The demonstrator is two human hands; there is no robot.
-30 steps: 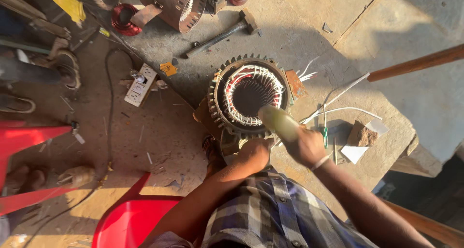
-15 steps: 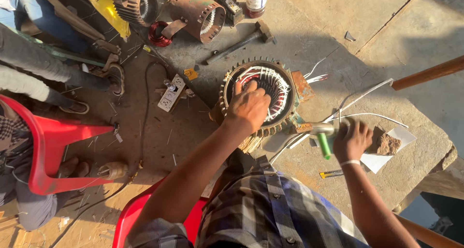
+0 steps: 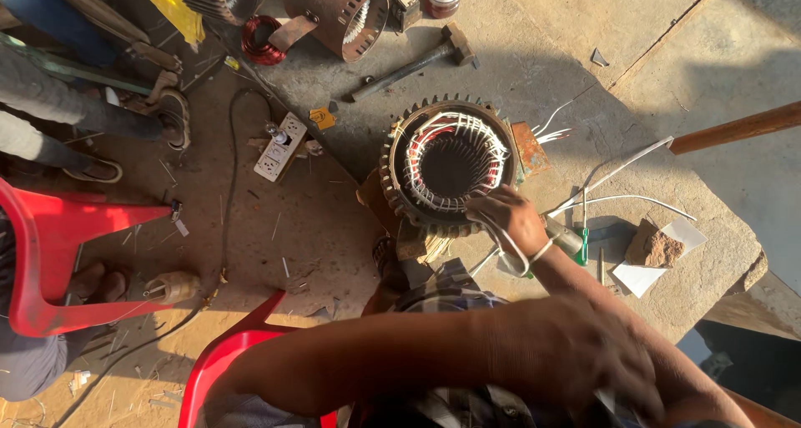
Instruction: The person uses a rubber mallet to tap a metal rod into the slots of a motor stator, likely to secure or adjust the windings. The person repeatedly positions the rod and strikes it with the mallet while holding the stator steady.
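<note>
A big round motor shell (image 3: 449,165) sits in the middle of the frame on a rough stone slab (image 3: 534,69). It stands with its open end up, so the white and red wires wound inside are easy to reach from above.

The right hand (image 3: 511,218) rests on the lower right rim of the shell. Its fingers are curled and seem to pinch a loose white wire (image 3: 507,249) that loops down by the wrist. The left hand (image 3: 584,361) is very close to the camera at the bottom of the frame. It is blurry, so I cannot tell if it is open or closed.

Just to the right of the right hand lies a screwdriver with a green handle (image 3: 581,249), close enough to grab. More long white wires (image 3: 617,173) trail off to the right. A hammer (image 3: 417,61) lies above the shell. A white power strip (image 3: 281,147) lies on the dirt to the left. A red chair (image 3: 50,261) stands at the left edge.
</note>
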